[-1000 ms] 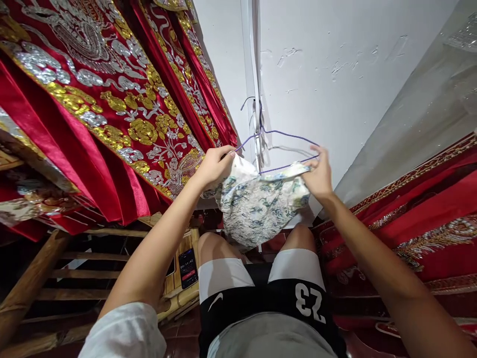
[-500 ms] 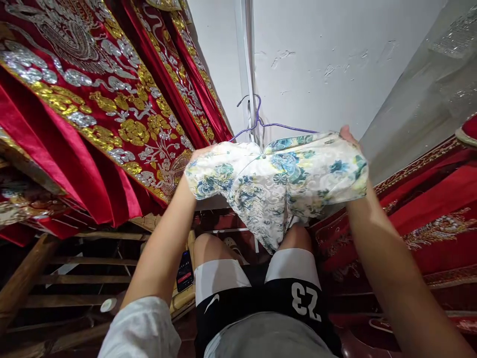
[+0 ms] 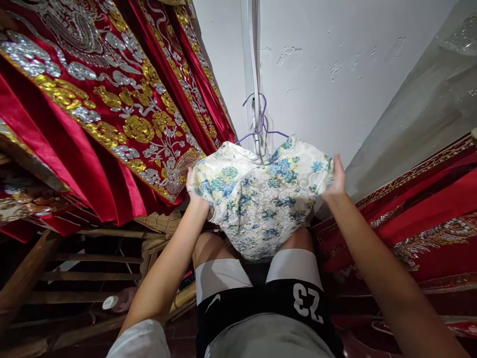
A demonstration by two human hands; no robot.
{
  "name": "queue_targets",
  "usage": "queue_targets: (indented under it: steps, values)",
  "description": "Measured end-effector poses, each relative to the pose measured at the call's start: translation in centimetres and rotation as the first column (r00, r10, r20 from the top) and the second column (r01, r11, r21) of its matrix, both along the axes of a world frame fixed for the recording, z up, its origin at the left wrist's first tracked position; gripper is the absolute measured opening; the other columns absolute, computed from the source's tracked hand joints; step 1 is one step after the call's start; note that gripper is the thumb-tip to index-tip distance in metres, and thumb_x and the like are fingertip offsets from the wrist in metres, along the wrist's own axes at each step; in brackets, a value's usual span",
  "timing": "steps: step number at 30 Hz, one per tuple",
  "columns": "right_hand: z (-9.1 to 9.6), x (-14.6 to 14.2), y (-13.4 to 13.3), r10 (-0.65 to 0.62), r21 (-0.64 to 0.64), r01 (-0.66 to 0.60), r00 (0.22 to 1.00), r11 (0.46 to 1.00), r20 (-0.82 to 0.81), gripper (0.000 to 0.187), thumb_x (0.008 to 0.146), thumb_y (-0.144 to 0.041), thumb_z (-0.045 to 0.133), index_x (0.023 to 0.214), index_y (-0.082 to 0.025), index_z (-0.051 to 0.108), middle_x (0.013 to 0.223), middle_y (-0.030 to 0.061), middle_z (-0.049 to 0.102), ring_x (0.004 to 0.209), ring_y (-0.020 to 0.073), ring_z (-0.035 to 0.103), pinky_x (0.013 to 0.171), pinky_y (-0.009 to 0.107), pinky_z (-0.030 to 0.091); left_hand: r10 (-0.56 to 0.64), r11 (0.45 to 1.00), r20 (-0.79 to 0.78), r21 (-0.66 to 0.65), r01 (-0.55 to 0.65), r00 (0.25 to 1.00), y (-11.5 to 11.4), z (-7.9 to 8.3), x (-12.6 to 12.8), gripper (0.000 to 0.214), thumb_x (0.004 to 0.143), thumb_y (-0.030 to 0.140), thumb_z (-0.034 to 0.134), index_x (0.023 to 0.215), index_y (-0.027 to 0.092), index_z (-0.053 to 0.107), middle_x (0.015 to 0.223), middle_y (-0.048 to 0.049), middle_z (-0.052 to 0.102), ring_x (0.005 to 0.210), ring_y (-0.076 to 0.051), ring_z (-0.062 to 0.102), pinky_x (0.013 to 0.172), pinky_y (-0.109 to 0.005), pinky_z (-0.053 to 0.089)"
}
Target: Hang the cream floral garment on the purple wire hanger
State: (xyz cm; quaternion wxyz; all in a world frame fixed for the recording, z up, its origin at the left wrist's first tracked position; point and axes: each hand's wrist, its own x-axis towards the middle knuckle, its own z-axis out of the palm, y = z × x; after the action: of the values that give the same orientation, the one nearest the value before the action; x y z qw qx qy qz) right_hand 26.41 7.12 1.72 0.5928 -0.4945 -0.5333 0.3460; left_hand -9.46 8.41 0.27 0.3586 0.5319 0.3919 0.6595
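Note:
A white short-sleeved blouse [image 3: 264,199] with a blue, green and yellow flower print hangs spread out in front of my knees. Its neckline sits over a purple wire hanger [image 3: 264,119], whose hook rises by the wall. My left hand [image 3: 191,183] grips the edge of the sleeve on the left, its fingers partly hidden by the cloth. At the other sleeve, my right hand [image 3: 337,178] holds the cuff, thumb pointing up and the remaining fingers mostly behind the fabric. The blouse's lower part drapes down between my thighs.
Red satin cloth with gold and silver embroidery [image 3: 141,129] hangs at the left. More red embroidered cloth [image 3: 439,219] lies at the right, below a translucent cover [image 3: 417,99]. A bamboo rack [image 3: 89,298], a bottle with a white cap [image 3: 111,302] and a phone [image 3: 186,281] are low on the left.
Both hands have come down and the right one inward. The blouse, earlier bunched with its sleeves stretched wide, now hangs flatter with its front opened out.

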Motion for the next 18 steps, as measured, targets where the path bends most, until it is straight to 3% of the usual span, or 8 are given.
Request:
queue_targets:
  steps: [2, 5, 7, 10, 13, 15, 16, 18]
  values:
    - [0.5, 0.4, 0.2, 0.02, -0.016, -0.023, 0.988, 1.0, -0.152, 0.088, 0.091, -0.085, 0.017, 0.104, -0.019, 0.073, 0.1, 0.0158, 0.075, 0.112, 0.0352, 0.069, 0.088, 0.049, 0.06, -0.028, 0.999, 0.19, -0.019, 0.033, 0.981, -0.8, 2.1, 0.0, 0.074, 0.097, 0.077, 0.025, 0.1, 0.017, 0.069, 0.099, -0.0095, 0.076, 0.116, -0.028, 0.068, 0.101, -0.043, 0.056]
    - [2.4, 0.6, -0.1, 0.039, -0.038, -0.058, 0.921, 0.998, -0.387, 0.051, 0.092, -0.065, 0.053, 0.099, -0.019, 0.073, 0.096, 0.0141, 0.076, 0.116, 0.0356, 0.069, 0.092, 0.049, 0.06, -0.092, 0.996, 0.305, 0.016, 0.092, 0.948, -1.2, 6.5, 0.4, 0.058, 0.097, 0.066, 0.043, 0.108, 0.015, 0.068, 0.113, -0.0123, 0.073, 0.129, -0.031, 0.061, 0.107, -0.045, 0.052]
    - [4.3, 0.3, -1.0, 0.015, -0.041, -0.04, 0.868, 0.998, -0.496, 0.034, 0.095, -0.048, 0.058, 0.1, -0.018, 0.073, 0.099, 0.0133, 0.076, 0.118, 0.0331, 0.068, 0.096, 0.048, 0.06, -0.063, 0.994, 0.143, 0.1, 0.049, 0.988, -0.8, 9.5, 0.5, 0.053, 0.097, 0.062, 0.049, 0.117, 0.016, 0.066, 0.121, -0.0109, 0.069, 0.136, -0.032, 0.055, 0.111, -0.047, 0.048]
    - [6.5, -0.5, -3.4, -0.09, -0.062, 0.066, 0.76, 0.996, -0.644, 0.03, 0.102, -0.035, 0.049, 0.099, -0.017, 0.072, 0.104, 0.0136, 0.076, 0.121, 0.0275, 0.067, 0.101, 0.045, 0.059, 0.175, 0.931, -0.237, 0.356, -0.083, 0.956, -0.6, 12.5, 0.2, 0.063, 0.09, 0.061, 0.064, 0.141, 0.026, 0.051, 0.146, -0.0072, 0.056, 0.146, -0.031, 0.042, 0.119, -0.051, 0.039]
    - [6.0, -1.6, -7.2, -0.145, -0.04, 0.161, 0.718, 0.986, -0.681, 0.032, 0.103, -0.033, 0.047, 0.101, -0.016, 0.073, 0.109, 0.014, 0.076, 0.121, 0.0258, 0.067, 0.101, 0.043, 0.059, 0.429, 0.825, -0.568, 0.562, -0.05, 0.702, -1.5, 12.6, 0.3, 0.083, 0.083, 0.056, 0.073, 0.153, 0.029, 0.036, 0.162, -0.0062, 0.037, 0.153, -0.032, 0.026, 0.127, -0.057, 0.019]
    - [4.2, -2.2, -10.1, -0.131, -0.006, 0.164, 0.764, 0.986, -0.631, 0.032, 0.1, -0.044, 0.055, 0.102, -0.02, 0.075, 0.108, 0.012, 0.076, 0.116, 0.0283, 0.07, 0.095, 0.044, 0.062, 0.475, 0.826, -0.709, 0.563, 0.014, 0.521, -1.9, 11.1, 0.8, 0.087, 0.081, 0.052, 0.074, 0.155, 0.026, 0.036, 0.158, -0.0108, 0.041, 0.151, -0.037, 0.026, 0.126, -0.064, 0.01]
    - [3.3, -2.4, -11.5, -0.075, 0.029, 0.112, 0.814, 0.993, -0.576, 0.036, 0.096, -0.052, 0.058, 0.103, -0.022, 0.075, 0.107, 0.0108, 0.076, 0.112, 0.0295, 0.072, 0.09, 0.045, 0.064, 0.472, 0.836, -0.751, 0.547, 0.035, 0.462, -1.9, 9.9, 1.2, 0.087, 0.08, 0.051, 0.075, 0.154, 0.024, 0.037, 0.153, -0.0132, 0.047, 0.147, -0.039, 0.031, 0.124, -0.067, 0.01]
    - [1.8, -3.1, -14.1, 0.241, 0.078, -0.227, 0.912, 0.971, -0.331, 0.051, 0.092, -0.066, 0.057, 0.121, -0.027, 0.072, 0.125, 0.0092, 0.072, 0.119, 0.0302, 0.069, 0.09, 0.045, 0.063, 0.448, 0.844, -0.779, 0.531, 0.082, 0.439, -1.4, 7.2, 2.3, 0.087, 0.08, 0.051, 0.074, 0.153, 0.021, 0.038, 0.139, -0.0157, 0.055, 0.134, -0.038, 0.045, 0.12, -0.067, 0.021]
